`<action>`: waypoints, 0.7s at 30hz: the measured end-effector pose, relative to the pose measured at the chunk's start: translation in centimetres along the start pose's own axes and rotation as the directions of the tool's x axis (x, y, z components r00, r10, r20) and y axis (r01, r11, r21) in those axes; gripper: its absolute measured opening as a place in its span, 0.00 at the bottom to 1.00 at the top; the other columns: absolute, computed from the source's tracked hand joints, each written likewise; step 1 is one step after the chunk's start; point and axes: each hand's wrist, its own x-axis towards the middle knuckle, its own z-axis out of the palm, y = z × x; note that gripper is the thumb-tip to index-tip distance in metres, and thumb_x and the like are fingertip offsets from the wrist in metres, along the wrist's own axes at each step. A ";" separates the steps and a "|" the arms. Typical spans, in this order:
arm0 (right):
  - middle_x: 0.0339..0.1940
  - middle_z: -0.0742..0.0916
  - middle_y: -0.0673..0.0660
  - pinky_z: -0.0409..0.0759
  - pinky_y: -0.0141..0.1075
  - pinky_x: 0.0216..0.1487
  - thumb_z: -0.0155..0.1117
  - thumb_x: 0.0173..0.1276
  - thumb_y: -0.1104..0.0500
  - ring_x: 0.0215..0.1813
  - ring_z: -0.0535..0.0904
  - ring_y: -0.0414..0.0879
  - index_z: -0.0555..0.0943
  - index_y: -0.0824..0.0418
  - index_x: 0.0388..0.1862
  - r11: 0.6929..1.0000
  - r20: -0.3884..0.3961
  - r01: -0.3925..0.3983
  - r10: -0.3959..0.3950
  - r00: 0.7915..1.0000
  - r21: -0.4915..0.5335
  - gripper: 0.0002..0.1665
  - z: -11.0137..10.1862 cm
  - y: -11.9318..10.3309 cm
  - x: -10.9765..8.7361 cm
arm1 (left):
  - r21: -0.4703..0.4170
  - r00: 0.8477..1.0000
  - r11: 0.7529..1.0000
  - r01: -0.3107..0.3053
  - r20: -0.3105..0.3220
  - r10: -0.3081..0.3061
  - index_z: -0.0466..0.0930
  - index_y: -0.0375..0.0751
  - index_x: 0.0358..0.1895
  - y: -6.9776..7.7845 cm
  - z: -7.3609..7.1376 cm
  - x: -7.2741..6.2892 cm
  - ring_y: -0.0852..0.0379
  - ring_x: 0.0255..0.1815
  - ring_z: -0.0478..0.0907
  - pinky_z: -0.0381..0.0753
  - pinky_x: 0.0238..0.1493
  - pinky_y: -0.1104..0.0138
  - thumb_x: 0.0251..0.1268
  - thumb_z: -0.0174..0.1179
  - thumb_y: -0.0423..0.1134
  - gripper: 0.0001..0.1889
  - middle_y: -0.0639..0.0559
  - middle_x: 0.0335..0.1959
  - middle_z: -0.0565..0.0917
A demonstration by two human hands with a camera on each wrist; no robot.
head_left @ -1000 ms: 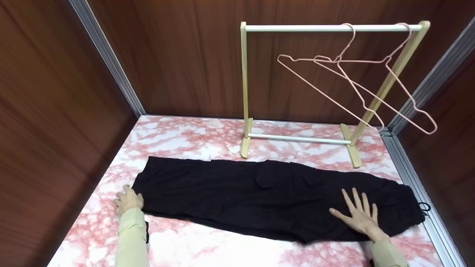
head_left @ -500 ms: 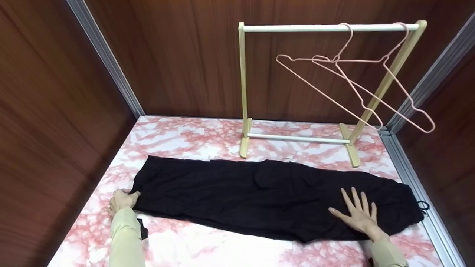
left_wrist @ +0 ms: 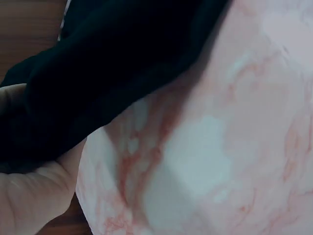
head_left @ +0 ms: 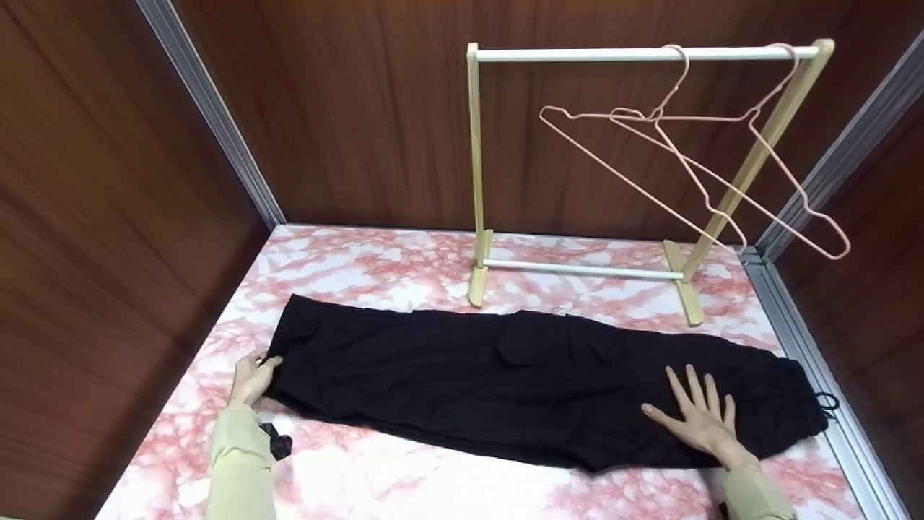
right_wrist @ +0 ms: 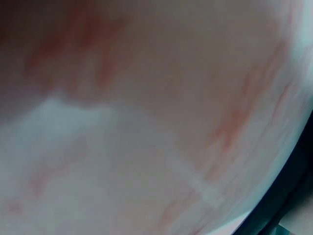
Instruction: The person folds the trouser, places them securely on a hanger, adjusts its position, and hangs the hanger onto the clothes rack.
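Note:
A pair of black cargo trousers (head_left: 447,375), folded lengthwise, lies across the table in the head view, its waistband with a drawstring loop (head_left: 826,401) at the right. At the leg hems on the left, my left hand (head_left: 253,375) pinches the cloth between thumb and fingers. The left wrist view shows the black fabric (left_wrist: 112,63) passing between that thumb and the fingers, its lower edge raised over the table. My right hand (head_left: 699,422) lies flat with spread fingers on the upper part of the trousers. Mostly table surface fills the right wrist view.
Behind the trousers stands a wooden rack (head_left: 476,166) with a white rail, two pink hangers (head_left: 635,189) hooked on its right half. Brown wood-look panels (head_left: 361,115) and metal posts enclose the marbled pink-and-white table (head_left: 404,477). A black device (head_left: 278,442) sits by my left wrist.
My left hand first shifted left off the top of the hem, then took hold of it and moved slightly up and right, lifting the hem end. My right hand stayed in place.

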 end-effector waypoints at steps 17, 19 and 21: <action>0.84 0.37 0.67 0.17 0.75 0.69 0.53 0.68 0.27 0.81 0.24 0.73 0.37 0.50 0.84 1.000 -0.008 0.012 -0.012 1.000 0.020 0.60 0.1 0.1 0.0 | 0.175 0.982 0.967 -0.187 0.062 0.179 0.68 0.24 0.69 4.3 4.8 -2.2 0.46 0.61 0.78 0.74 0.67 0.62 0.73 0.46 0.27 0.23 0.26 0.67 0.73; 0.84 0.37 0.67 0.17 0.75 0.69 0.53 0.68 0.27 0.81 0.24 0.73 0.37 0.48 0.84 0.999 -0.018 0.022 -0.021 1.000 0.030 0.59 0.3 0.3 0.0 | 0.200 0.975 0.955 -0.221 0.080 0.209 0.66 0.24 0.70 4.7 5.6 -2.6 0.38 0.69 0.71 0.67 0.75 0.53 0.73 0.45 0.27 0.24 0.27 0.69 0.71; 0.84 0.37 0.67 0.17 0.75 0.69 0.54 0.68 0.27 0.81 0.24 0.73 0.37 0.47 0.84 0.999 -0.026 0.029 -0.028 0.999 0.037 0.59 0.4 0.4 0.0 | 0.225 0.967 0.942 -0.251 0.102 0.233 0.65 0.25 0.71 5.0 6.3 -3.0 0.35 0.73 0.67 0.62 0.78 0.49 0.73 0.45 0.27 0.24 0.29 0.71 0.69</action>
